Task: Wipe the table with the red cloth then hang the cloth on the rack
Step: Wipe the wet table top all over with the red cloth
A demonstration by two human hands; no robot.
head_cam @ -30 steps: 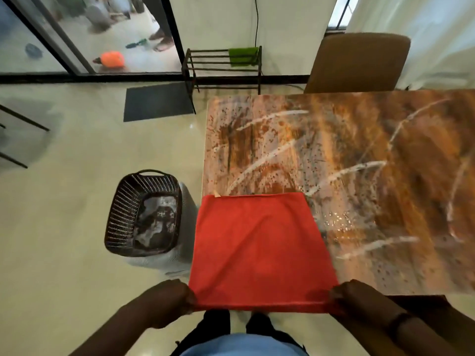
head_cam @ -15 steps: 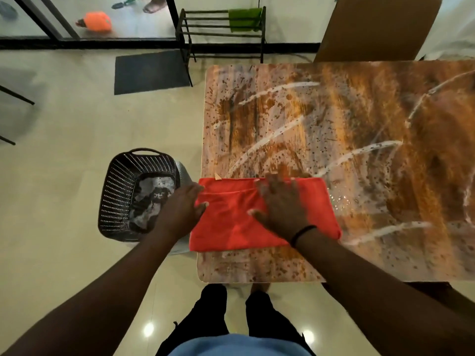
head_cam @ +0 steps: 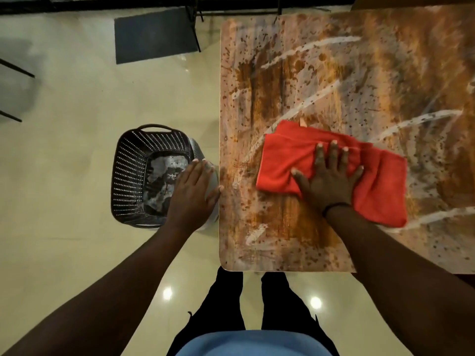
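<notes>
The red cloth lies folded and a little bunched on the brown marbled table, near its front left part. My right hand presses flat on the middle of the cloth with the fingers spread. My left hand hovers just off the table's left edge with nothing in it, its thumb close to the edge. Of the rack only dark legs show at the top edge; its bars are out of view.
A dark perforated basket stands on the floor left of the table, under my left hand. A dark floor mat lies beyond it. Thin dark chair legs cross the far left. My legs stand at the table's front edge.
The cloth was folded in half, then slid right, away from the table's left edge, under my right hand. My left hand came off the cloth to the table's left side. The view tilted down.
</notes>
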